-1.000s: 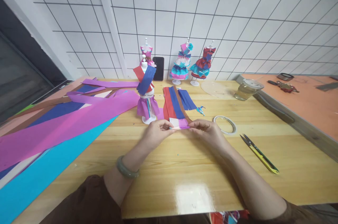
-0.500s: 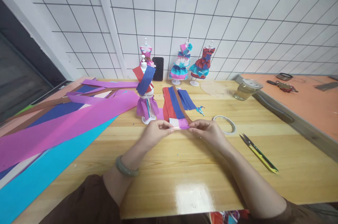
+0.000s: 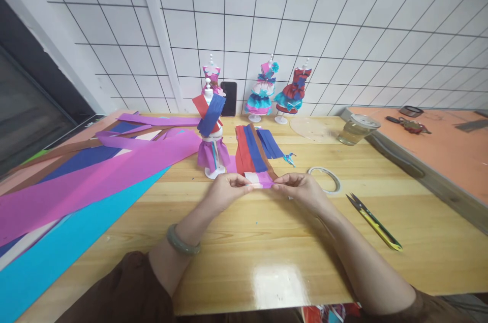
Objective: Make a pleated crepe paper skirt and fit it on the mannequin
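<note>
- The left hand [image 3: 229,190] and right hand [image 3: 299,191] each pinch one end of a little white-and-purple paper strip [image 3: 260,179].
- It is between them, near the frame's middle, just below a red strip [image 3: 245,153].

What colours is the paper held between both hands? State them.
The paper is whitish at left, purple at right; clearest in the head view.

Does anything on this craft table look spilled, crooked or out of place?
Nothing looks spilled or broken. The coloured strips at left are messiest, overlapping loosely at different angles. The front dress form also looks a bit odd: its crossed red and blue bands jut out past the torso.
</note>
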The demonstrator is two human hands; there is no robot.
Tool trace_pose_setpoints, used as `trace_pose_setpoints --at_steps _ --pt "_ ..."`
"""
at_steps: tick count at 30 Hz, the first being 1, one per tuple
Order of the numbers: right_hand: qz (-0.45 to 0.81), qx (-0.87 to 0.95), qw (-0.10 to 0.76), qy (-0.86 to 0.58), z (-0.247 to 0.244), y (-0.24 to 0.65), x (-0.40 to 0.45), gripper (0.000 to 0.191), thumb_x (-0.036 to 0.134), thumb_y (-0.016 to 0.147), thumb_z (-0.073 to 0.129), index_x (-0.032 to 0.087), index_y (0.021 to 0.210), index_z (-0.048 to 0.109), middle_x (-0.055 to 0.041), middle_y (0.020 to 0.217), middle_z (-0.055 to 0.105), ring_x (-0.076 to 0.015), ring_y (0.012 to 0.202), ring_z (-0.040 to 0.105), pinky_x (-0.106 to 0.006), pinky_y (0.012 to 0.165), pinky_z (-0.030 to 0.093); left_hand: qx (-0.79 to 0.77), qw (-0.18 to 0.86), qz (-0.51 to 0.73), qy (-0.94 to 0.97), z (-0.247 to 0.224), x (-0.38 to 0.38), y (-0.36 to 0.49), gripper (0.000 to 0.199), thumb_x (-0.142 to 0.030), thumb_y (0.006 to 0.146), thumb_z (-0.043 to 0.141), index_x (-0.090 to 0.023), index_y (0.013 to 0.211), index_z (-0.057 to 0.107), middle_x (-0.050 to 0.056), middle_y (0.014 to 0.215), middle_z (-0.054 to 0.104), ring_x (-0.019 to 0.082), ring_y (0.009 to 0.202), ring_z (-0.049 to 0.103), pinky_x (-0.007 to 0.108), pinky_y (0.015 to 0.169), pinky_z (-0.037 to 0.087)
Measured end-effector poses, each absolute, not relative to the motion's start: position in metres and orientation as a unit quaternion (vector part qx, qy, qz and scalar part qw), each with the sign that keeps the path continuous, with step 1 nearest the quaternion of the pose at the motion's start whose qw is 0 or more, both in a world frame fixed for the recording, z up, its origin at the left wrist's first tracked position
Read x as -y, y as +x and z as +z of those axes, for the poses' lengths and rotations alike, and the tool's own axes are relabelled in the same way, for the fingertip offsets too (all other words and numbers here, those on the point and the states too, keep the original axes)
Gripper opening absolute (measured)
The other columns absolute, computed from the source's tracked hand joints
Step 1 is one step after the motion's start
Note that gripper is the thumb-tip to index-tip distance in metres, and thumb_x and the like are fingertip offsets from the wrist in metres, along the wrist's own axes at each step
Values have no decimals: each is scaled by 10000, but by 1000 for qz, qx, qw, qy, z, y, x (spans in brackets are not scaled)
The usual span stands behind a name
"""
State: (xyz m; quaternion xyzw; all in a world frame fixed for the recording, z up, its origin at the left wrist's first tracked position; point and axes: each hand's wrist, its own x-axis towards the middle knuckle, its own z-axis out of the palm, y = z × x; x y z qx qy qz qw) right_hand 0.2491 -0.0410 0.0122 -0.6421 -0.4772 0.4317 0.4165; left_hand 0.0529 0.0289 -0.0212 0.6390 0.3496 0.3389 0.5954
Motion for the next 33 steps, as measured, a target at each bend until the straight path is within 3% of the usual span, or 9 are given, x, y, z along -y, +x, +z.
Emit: trace_pose_setpoints --at_steps 7,14,22,33 --pt "427 491 419 -633 11 250 40 273 352 600 689 117 732 643 -14 594 614 -57 445 437 -195 431 319 -349 602 328 640 -21 -29 54 221 -321 609 673 -131 714 629 6 641 601 94 573 516 206 540 384" --pt "436 495 415 -627 7 251 41 264 356 610 682 121 724 638 -18 591 619 -79 476 484 -207 462 357 -358 580 350 643 -22 -30 52 205 -295 562 712 -135 675 654 58 877 613 150 813 562 253 744 420" --pt "441 490 416 -626 8 250 41 246 339 613 683 122 722 638 -21 608 627 -83 494 502 -206 479 371 -368 624 312 615 -18 -28 51 209 -306 587 698 -135 689 633 8 660 617 85 586 522 204 577 399" --pt "435 483 425 -630 12 247 42 247 340 606 692 122 709 636 -14 599 619 -71 468 481 -203 461 356 -368 601 333 626 -19 -28 53 247 -342 596 680 -134 721 635 4 642 593 84 564 492 199 528 372"
